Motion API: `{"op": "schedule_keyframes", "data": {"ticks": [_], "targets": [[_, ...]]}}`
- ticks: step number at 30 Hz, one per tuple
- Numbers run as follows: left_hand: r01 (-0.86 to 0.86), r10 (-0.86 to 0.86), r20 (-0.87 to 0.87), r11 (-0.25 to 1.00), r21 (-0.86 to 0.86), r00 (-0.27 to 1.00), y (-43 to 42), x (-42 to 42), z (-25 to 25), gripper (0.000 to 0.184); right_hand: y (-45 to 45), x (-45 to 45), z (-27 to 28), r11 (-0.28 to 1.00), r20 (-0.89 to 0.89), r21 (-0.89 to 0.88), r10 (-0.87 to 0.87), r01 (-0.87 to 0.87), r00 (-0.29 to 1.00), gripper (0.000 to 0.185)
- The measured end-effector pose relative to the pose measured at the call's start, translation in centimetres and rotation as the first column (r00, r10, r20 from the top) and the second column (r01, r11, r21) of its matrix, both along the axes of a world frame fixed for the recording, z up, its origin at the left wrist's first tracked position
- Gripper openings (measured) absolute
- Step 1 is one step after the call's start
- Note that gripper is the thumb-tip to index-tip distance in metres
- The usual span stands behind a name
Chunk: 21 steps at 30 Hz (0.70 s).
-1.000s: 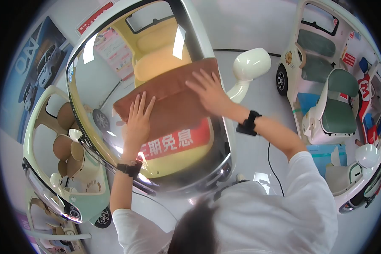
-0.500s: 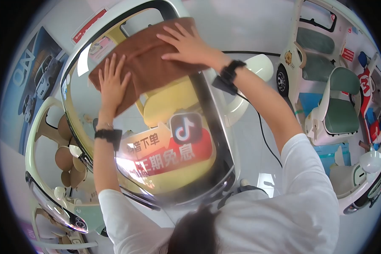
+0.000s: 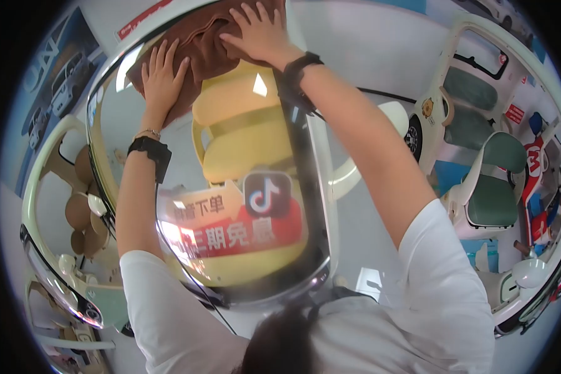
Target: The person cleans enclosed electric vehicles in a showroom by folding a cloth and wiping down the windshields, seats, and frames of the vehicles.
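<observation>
A brown cloth (image 3: pixel 199 47) lies bunched across the top of a small vehicle's windshield (image 3: pixel 162 149). My left hand (image 3: pixel 163 78) presses flat on the cloth's left part, fingers spread. Toward its right end, my right hand (image 3: pixel 260 34) also rests flat with fingers apart. Folds gather in the cloth between the two hands, and its upper edge runs near the top of the view. Below, a red sticker (image 3: pixel 249 234) with white characters and a black music-note logo (image 3: pixel 267 194) shows on the glass. Yellow seats (image 3: pixel 246 124) are visible through it.
A white side mirror (image 3: pixel 393 121) juts out right of the windshield. Another small vehicle with green seats (image 3: pixel 492 196) stands at the right; one with tan seats (image 3: pixel 81 212) is at the left. A poster of cars (image 3: pixel 65 81) hangs on the left wall. Black cables trail from my wrist bands.
Both hands have slid the brown cloth up the windshield, away from me, and it has become more wrinkled. My view has shifted slightly, and more of the yellow seats shows.
</observation>
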<state>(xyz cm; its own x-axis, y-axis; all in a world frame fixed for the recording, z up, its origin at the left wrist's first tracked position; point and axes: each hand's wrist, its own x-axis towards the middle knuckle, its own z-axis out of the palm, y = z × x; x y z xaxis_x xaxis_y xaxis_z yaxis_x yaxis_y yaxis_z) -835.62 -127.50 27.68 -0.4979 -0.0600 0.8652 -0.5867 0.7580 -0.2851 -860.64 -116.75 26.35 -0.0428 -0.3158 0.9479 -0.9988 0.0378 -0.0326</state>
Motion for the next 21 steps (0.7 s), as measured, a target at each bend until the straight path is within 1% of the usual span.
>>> {"op": "schedule_keyframes", "data": {"ticks": [1, 2, 3, 5, 8, 9, 11, 14, 17, 19, 21], "targets": [[0.001, -0.001, -0.003, 1.0, -0.007, 1.0, 0.7, 0.2, -0.8, 0.058, -0.1, 0.3, -0.9, 0.999, -0.03, -0.045, -0.005, 0.004, 1.0, 0.075], [0.0, 0.0, -0.006, 1.0, -0.011, 1.0, 1.6, 0.6, -1.8, 0.057, 5.4, 2.8, 0.4, 0.992, -0.017, 0.124, -0.023, 0.025, 1.0, 0.068], [0.004, -0.004, -0.006, 1.0, -0.008, 1.0, 2.8, 1.2, -3.2, 0.057, 5.5, 2.9, -0.9, 0.994, -0.051, 0.102, -0.021, 0.026, 0.998, 0.072], [0.016, -0.016, -0.007, 1.0, -0.005, 1.0, 5.6, 2.3, -5.8, 0.057, 7.0, 4.0, -3.5, 0.991, -0.048, 0.134, -0.023, 0.029, 0.999, 0.073], [0.01, -0.01, -0.001, 0.996, 0.087, 1.0, 10.5, 4.7, -11.1, 0.058, 11.6, 7.2, -8.2, 1.0, -0.115, -0.018, -0.009, 0.007, 0.993, 0.069], [0.008, -0.007, -0.003, 0.994, 0.113, 1.0, 12.4, 5.6, -12.7, 0.058, 12.6, 8.0, -10.3, 0.999, -0.079, 0.046, 0.016, -0.012, 0.997, 0.069], [-0.061, 0.064, -0.002, 0.97, 0.235, 0.998, 16.6, 7.3, -16.3, 0.061, 14.2, 9.7, -15.3, 0.986, -0.005, 0.158, 0.057, -0.056, 0.998, 0.069], [-0.148, 0.154, 0.012, 0.92, 0.363, 0.988, 21.5, 9.3, -22.4, 0.064, 18.9, 14.3, -20.8, 0.961, 0.082, 0.261, 0.074, -0.093, 0.994, 0.067], [-0.185, 0.198, 0.021, 0.869, 0.46, 0.98, 25.7, 11.1, -29.2, 0.066, 22.3, 18.0, -26.8, 0.921, 0.117, 0.374, 0.067, -0.107, 0.991, 0.064], [-0.254, 0.23, 0.112, 0.831, 0.494, 0.967, 27.8, 13.0, -33.8, 0.066, 24.0, 20.0, -30.7, 0.895, 0.107, 0.43, 0.082, -0.12, 0.991, 0.063], [-0.257, 0.22, 0.134, 0.831, 0.493, 0.966, 29.5, 15.5, -37.2, 0.064, 25.4, 21.2, -34.2, 0.864, 0.084, 0.486, 0.104, -0.132, 0.991, 0.061]]}}
